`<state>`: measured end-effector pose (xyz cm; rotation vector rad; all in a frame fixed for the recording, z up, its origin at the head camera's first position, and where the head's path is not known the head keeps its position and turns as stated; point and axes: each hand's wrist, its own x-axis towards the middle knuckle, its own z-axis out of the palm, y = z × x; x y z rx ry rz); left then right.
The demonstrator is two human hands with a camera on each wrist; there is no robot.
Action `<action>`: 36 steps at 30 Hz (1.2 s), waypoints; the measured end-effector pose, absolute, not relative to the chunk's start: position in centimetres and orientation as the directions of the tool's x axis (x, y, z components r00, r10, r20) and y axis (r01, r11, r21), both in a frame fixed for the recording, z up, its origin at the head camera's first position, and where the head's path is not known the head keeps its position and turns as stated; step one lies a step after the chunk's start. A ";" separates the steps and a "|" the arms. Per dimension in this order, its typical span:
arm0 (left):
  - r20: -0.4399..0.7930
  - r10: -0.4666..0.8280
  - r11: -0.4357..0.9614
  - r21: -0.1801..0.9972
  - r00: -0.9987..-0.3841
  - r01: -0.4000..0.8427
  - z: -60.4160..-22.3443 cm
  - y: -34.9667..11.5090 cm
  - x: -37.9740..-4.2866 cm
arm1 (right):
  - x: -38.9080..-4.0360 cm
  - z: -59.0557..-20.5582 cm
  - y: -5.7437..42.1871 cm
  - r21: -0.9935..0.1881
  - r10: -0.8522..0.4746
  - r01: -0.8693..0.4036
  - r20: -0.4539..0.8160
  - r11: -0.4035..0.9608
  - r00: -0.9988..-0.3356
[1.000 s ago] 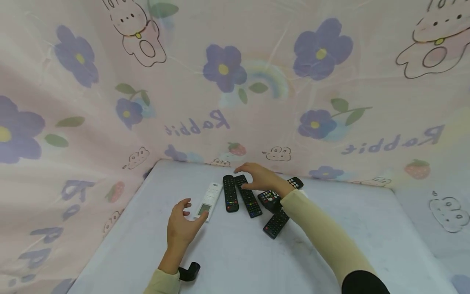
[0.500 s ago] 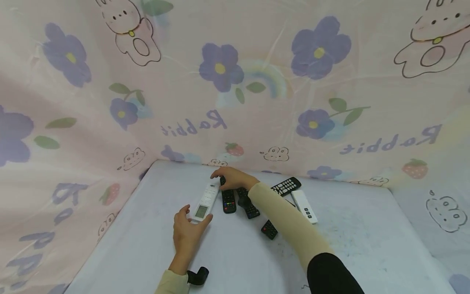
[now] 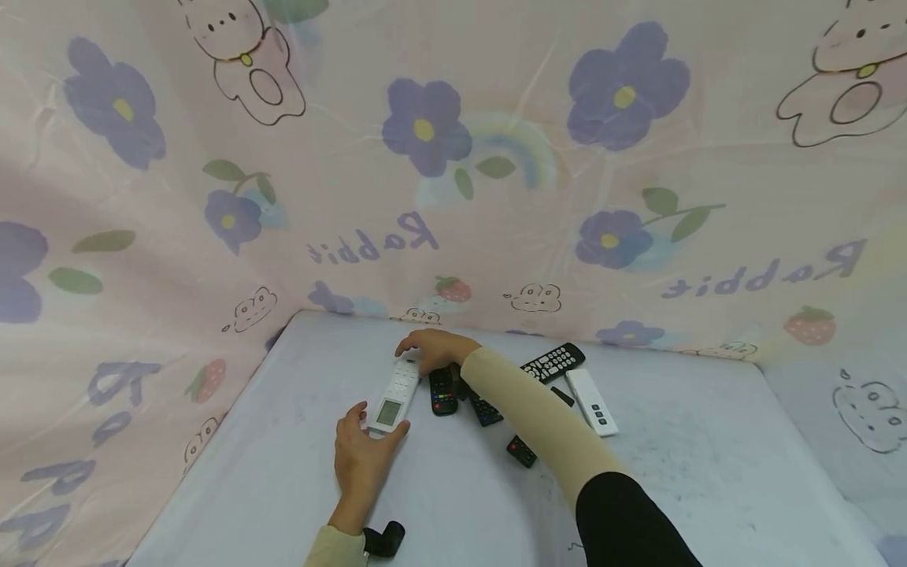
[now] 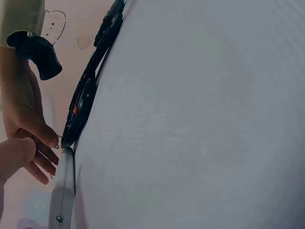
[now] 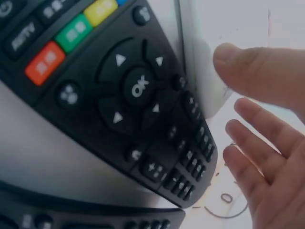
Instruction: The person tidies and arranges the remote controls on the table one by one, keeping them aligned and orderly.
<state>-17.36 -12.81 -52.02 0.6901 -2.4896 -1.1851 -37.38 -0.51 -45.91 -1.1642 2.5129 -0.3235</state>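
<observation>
Now your right hand (image 3: 438, 347) has shifted leftward from above the black remotes (image 3: 443, 394) to the far end of the screened white remote (image 3: 394, 395), so it and your left hand (image 3: 362, 465) at the near end, both loosely spread without visible grip, bracket it.

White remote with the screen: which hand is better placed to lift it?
Probably the left hand: its thumb and fingers flank the near end of that white remote, while the right arm stretches over the black remotes.
</observation>
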 end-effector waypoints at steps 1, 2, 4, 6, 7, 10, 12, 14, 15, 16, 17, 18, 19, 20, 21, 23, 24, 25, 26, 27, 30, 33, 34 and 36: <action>0.051 -0.539 0.535 0.792 -0.840 -0.295 -52.0 -12.8 -17.4 | -37.4 -45.9 -0.5 -0.345 -0.769 -0.689 -0.224 0.637 -0.598; 0.038 -0.541 0.522 0.798 -0.840 -0.300 -52.1 -12.8 -17.4 | -37.4 -45.9 -0.6 -0.338 -0.768 -0.691 -0.230 0.639 -0.598; 0.006 -0.545 0.495 0.809 -0.838 -0.316 -52.1 -12.9 -17.5 | -37.5 -46.0 -0.6 -0.331 -0.768 -0.693 -0.239 0.640 -0.595; -0.015 -0.552 0.471 0.819 -0.833 -0.327 -52.3 -12.9 -17.5 | -37.6 -46.0 -0.7 -0.326 -0.770 -0.698 -0.240 0.637 -0.591; -0.017 -0.555 0.465 0.823 -0.832 -0.327 -52.4 -12.9 -17.5 | -37.6 -46.1 -0.8 -0.323 -0.773 -0.703 -0.240 0.634 -0.587; -0.008 -0.560 0.468 0.822 -0.828 -0.324 -52.6 -12.9 -17.5 | -37.6 -46.2 -0.9 -0.322 -0.776 -0.706 -0.237 0.630 -0.584; 0.002 -0.561 0.471 0.823 -0.828 -0.317 -52.7 -12.9 -17.5 | -37.5 -46.3 -0.9 -0.322 -0.766 -0.696 -0.243 0.642 -0.595; 0.002 -0.560 0.474 0.822 -0.829 -0.318 -52.8 -12.9 -17.6 | -37.5 -46.5 -0.8 -0.331 -0.751 -0.675 -0.255 0.659 -0.609; 0.002 -0.558 0.473 0.823 -0.830 -0.316 -52.8 -12.9 -17.6 | -37.5 -46.6 -0.7 -0.340 -0.745 -0.664 -0.259 0.666 -0.614; 0.001 -0.557 0.471 0.824 -0.830 -0.315 -52.8 -12.9 -17.6 | -37.5 -46.7 -0.7 -0.349 -0.740 -0.654 -0.263 0.671 -0.619; 0.001 -0.557 0.470 0.825 -0.831 -0.314 -52.8 -12.8 -17.7 | -37.5 -46.8 -0.6 -0.356 -0.736 -0.646 -0.265 0.675 -0.623; -0.001 -0.557 0.469 0.825 -0.831 -0.315 -52.8 -12.8 -17.7 | -37.5 -46.9 -0.6 -0.358 -0.740 -0.651 -0.255 0.670 -0.622; -0.001 -0.556 0.471 0.823 -0.831 -0.317 -52.9 -12.8 -17.7 | -37.5 -46.9 -0.5 -0.365 -0.743 -0.650 -0.251 0.667 -0.621; -0.001 -0.557 0.473 0.822 -0.831 -0.318 -52.9 -12.8 -17.8 | -37.4 -46.9 -0.5 -0.369 -0.746 -0.652 -0.247 0.662 -0.618; -0.002 -0.556 0.475 0.820 -0.831 -0.319 -52.9 -12.7 -17.8 | -37.4 -46.9 -0.4 -0.370 -0.749 -0.654 -0.243 0.659 -0.617; -0.002 -0.551 0.482 0.816 -0.835 -0.320 -53.0 -12.7 -17.9 | -37.4 -46.7 -0.4 -0.365 -0.750 -0.659 -0.237 0.658 -0.618; -0.002 -0.548 0.484 0.815 -0.836 -0.319 -53.0 -12.7 -17.9 | -37.3 -46.7 -0.4 -0.363 -0.752 -0.662 -0.234 0.656 -0.617; -0.002 -0.545 0.487 0.813 -0.838 -0.319 -53.0 -12.7 -17.9 | -37.4 -46.6 -0.4 -0.367 -0.747 -0.654 -0.242 0.662 -0.620; 0.000 -0.541 0.490 0.813 -0.841 -0.316 -53.0 -12.7 -18.0 | -37.4 -46.6 -0.5 -0.362 -0.744 -0.654 -0.241 0.665 -0.623; 0.002 -0.537 0.495 0.811 -0.844 -0.313 -53.0 -12.7 -18.0 | -37.5 -46.7 -0.5 -0.359 -0.740 -0.651 -0.241 0.669 -0.628; 0.017 -0.533 0.513 0.802 -0.846 -0.307 -53.0 -12.7 -18.0 | -37.5 -46.8 -0.6 -0.353 -0.730 -0.643 -0.244 0.680 -0.639; 0.030 -0.529 0.532 0.790 -0.848 -0.304 -53.2 -12.8 -17.9 | -37.5 -47.2 -0.7 -0.349 -0.721 -0.635 -0.243 0.689 -0.649; 0.034 -0.529 0.536 0.787 -0.848 -0.304 -53.3 -12.8 -17.9 | -37.5 -47.4 -0.8 -0.350 -0.720 -0.633 -0.243 0.690 -0.651; 0.040 -0.531 0.544 0.782 -0.846 -0.304 -53.4 -12.9 -17.9 | -37.6 -47.8 -0.9 -0.350 -0.720 -0.634 -0.240 0.690 -0.651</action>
